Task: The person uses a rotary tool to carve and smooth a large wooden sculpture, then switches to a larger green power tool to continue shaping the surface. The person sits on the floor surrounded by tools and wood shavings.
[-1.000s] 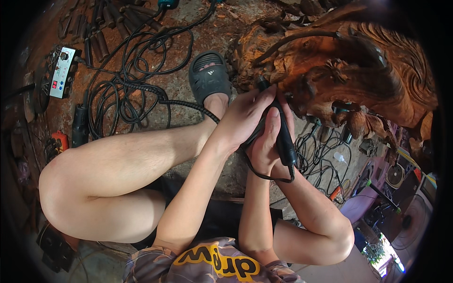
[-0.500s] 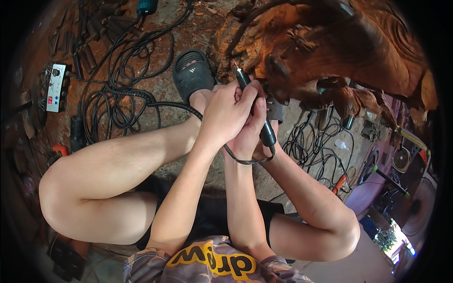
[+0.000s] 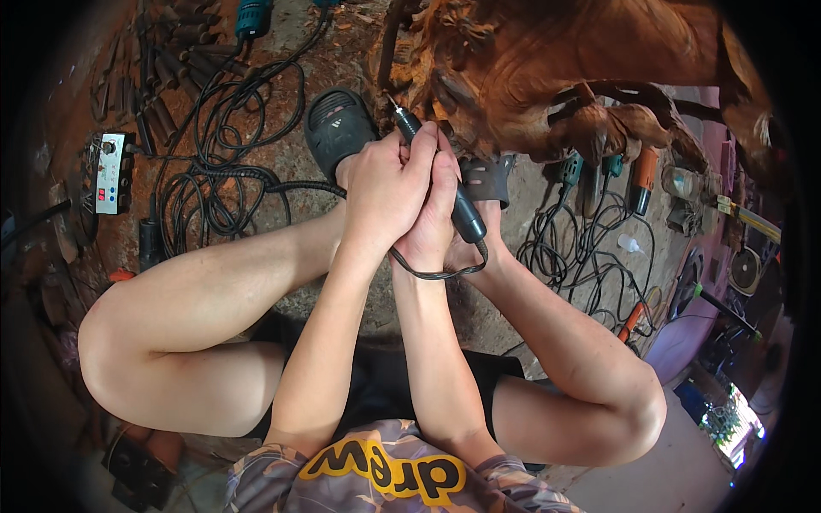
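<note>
Between my hands is a slim black rotary carving handpiece (image 3: 464,212), slanting up and left, with a thin pointed bit at its tip. My left hand (image 3: 385,186) overlaps my right, its fingers closed near the tool's front end. My right hand (image 3: 430,218) is closed along the handpiece, its thumb raised beside the barrel; some fingers of both hands are hidden. A cord loops from the tool's rear end below my right wrist. The bit lies at the left edge of a large brown wood carving (image 3: 547,68); I cannot tell whether it touches.
A white control box (image 3: 109,175) stands at left beside tangled black cables (image 3: 201,201). Several carving tools (image 3: 167,68) lie at the upper left, near a teal power tool (image 3: 251,19). More power tools and cords (image 3: 556,244) lie to the right. My dark slide sandal (image 3: 338,128) is close by.
The whole view has shifted, with the carving now higher and the floor tools below it more exposed. My hands and the handpiece appear slightly farther left; the grip looks the same.
</note>
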The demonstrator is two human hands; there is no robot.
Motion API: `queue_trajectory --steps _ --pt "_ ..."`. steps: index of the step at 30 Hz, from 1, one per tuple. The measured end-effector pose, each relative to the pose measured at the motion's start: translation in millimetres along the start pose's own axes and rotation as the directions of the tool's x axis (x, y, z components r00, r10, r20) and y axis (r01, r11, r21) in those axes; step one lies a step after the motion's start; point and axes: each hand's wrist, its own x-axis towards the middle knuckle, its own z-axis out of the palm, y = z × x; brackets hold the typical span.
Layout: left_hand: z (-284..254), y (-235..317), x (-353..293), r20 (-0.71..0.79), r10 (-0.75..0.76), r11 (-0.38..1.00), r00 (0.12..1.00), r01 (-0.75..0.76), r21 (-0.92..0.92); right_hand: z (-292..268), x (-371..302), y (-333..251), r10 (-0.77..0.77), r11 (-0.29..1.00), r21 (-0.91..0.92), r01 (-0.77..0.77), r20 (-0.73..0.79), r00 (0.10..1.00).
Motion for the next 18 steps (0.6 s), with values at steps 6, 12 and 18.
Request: queue_trajectory --steps 6,12,18 --pt "-2.0 2.2 1.2 -0.018 0.042 0.995 0.999 -0.04 0.093 -1.3 1.5 5.6 0.023 0.985 0.171 -0.022 0.0 1.0" --pt "-1.4 2.9 1.0 -0.026 0.048 0.993 0.998 -0.045 0.112 -2.6 2.1 3.1 0.055 0.985 0.166 -0.05 -0.027 0.998" --pt "-0.6 2.1 1.5 -0.031 0.068 0.992 0.997 -0.064 0.106 -2.3 3.5 0.3 0.048 0.985 0.166 -0.048 0.0 0.999"
